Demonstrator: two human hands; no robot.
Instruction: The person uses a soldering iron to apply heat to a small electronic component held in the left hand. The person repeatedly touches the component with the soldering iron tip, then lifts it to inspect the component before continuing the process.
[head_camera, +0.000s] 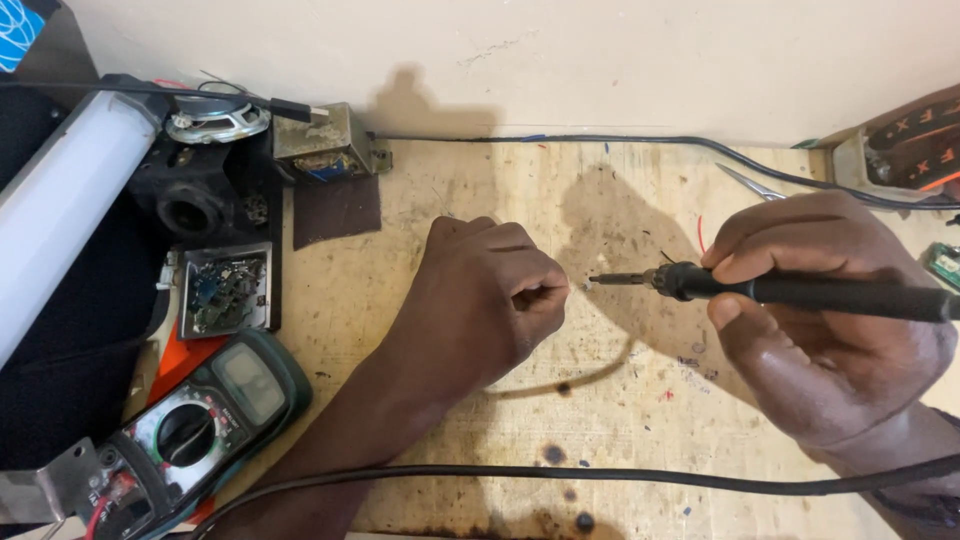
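Soldering at centre frame, tip meets a pinched part.
Right hand (830, 330) fingers wrapped round slim black-handled soldering iron (800, 292), centre right: light, rigid, hot tip, so hold the handle. Left hand (495, 300) fist pinches something tiny, probably fragile, too small to identify.

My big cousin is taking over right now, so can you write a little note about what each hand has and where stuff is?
Left hand: closed in a fist, pinching something tiny by the iron's tip; too small to tell what.
Right hand: gripping the soldering iron, tip pointing left, almost at the left fingers.
Bench: scorched wood. Multimeter at lower left, speaker and small tray of parts at upper left, tweezers near the wall.
Done: iron brought up to the piece. Left: cannot tell if a joint is made.
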